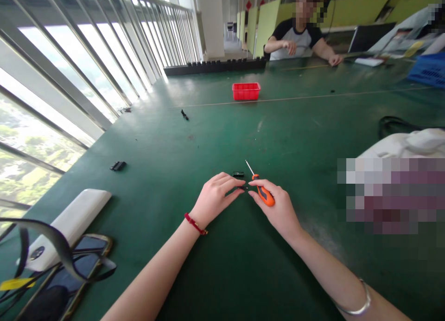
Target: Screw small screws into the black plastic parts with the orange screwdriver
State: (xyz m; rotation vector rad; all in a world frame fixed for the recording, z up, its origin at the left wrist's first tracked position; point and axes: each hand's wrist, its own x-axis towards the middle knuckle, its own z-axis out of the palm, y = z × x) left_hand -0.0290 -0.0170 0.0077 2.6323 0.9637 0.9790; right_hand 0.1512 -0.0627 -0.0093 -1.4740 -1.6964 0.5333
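Note:
My left hand point(220, 191) pinches a small, thin black part point(242, 188) between thumb and fingertips, just above the green table. My right hand point(278, 204) holds a screwdriver point(265, 195) with an orange and black handle, its thin shaft slanting away up and to the left. The right thumb and forefinger reach toward the black part, with a narrow gap between them and it. Right behind my left fingertips lies a small dark rectangular piece point(238, 174). What the part is exactly is too small to tell.
A red bin point(246, 92) stands farther back, before a long black rack point(215, 68). Small black pieces point(118, 165) lie on the left. Near left are a white power bank point(74, 226), a phone point(86, 256) and cables. A person point(299, 38) sits across the table point(208, 135).

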